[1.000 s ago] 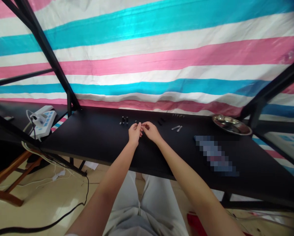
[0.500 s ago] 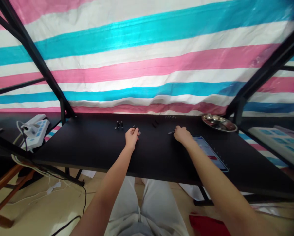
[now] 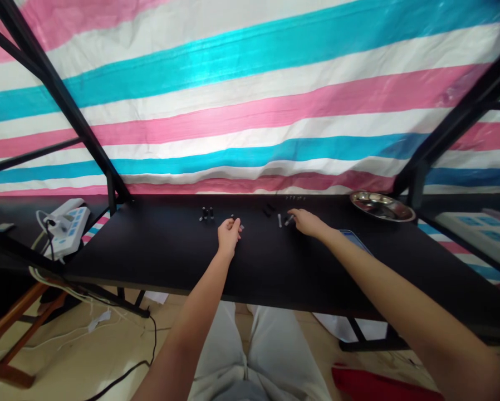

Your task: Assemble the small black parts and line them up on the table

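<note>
My left hand (image 3: 229, 234) rests on the black table (image 3: 170, 250) near its middle, fingers curled around a small part I cannot make out. My right hand (image 3: 306, 221) reaches forward to two small grey cylinders (image 3: 284, 220) lying on the table; its fingertips touch the nearer one. Small black parts (image 3: 206, 214) stand to the left of my left hand, and other black pieces (image 3: 268, 209) lie behind the cylinders.
A metal dish (image 3: 381, 205) sits at the table's back right. A phone (image 3: 354, 240) lies partly under my right forearm. A white power strip (image 3: 66, 223) with cables is on the left, and a striped tarp (image 3: 250, 111) hangs behind the table.
My hands were together at the table's middle; the right hand swung out to the right and has now come back leftward to the grey cylinders. The left hand stayed put.
</note>
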Tool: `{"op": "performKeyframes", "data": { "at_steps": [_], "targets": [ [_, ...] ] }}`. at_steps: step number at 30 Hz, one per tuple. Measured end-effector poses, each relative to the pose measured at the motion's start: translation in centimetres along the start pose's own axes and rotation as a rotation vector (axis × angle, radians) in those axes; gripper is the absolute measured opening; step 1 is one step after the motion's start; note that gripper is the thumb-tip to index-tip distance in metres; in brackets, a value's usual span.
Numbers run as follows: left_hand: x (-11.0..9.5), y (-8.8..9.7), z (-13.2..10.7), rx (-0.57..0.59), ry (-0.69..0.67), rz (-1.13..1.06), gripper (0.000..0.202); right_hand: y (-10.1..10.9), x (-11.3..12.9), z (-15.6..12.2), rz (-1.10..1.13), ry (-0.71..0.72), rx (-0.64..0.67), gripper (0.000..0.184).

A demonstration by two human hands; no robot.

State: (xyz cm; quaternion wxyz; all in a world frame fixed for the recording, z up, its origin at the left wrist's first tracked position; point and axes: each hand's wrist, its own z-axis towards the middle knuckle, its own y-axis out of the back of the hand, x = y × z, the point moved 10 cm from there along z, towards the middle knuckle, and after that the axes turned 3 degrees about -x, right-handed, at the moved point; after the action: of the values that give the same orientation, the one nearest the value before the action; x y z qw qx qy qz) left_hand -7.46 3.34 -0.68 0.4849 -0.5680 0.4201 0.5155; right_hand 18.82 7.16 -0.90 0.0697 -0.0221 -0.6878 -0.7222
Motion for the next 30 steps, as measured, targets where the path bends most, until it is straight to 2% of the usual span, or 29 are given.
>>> {"op": "performKeyframes", "data": {
  "at_steps": [4,6,10,14,17,20,25,30],
  "targets": [
    [0.1,-0.2,0.0,-0.001,0.018,0.008,0.024,0.9,3.1,-0.6,-0.222,0.235,-0.004,0.05],
    [0.1,-0.2,0.0,-0.005,0.024,0.011,0.024,0.9,4.8,-0.5,-0.339,0.336,0.009,0.05],
    [0.1,0.0,0.0,-0.009,0.023,0.002,0.022,0.0,7.3,0.4,-0.489,0.485,0.07,0.029],
    [0.0,0.1,0.0,-0.015,0.013,0.015,0.021,0.2,7.9,1.0,-0.503,0.554,0.083,0.021],
    [-0.1,-0.1,-0.1,-0.01,0.015,0.028,0.021,1.4,7.1,1.5,-0.436,0.517,0.058,0.016],
    [-0.2,-0.3,-0.1,0.0,0.013,0.036,0.022,2.1,4.8,2.5,-0.302,0.373,0.068,0.014],
    [0.1,-0.2,0.1,-0.009,0.04,0.054,0.022,1.9,1.1,4.5,-0.021,0.189,0.052,0.016],
    [0.2,-0.3,0.1,-0.008,0.042,0.045,0.023,2.1,-0.5,6.2,0.09,0.068,-0.049,0.017]
  ]
}}
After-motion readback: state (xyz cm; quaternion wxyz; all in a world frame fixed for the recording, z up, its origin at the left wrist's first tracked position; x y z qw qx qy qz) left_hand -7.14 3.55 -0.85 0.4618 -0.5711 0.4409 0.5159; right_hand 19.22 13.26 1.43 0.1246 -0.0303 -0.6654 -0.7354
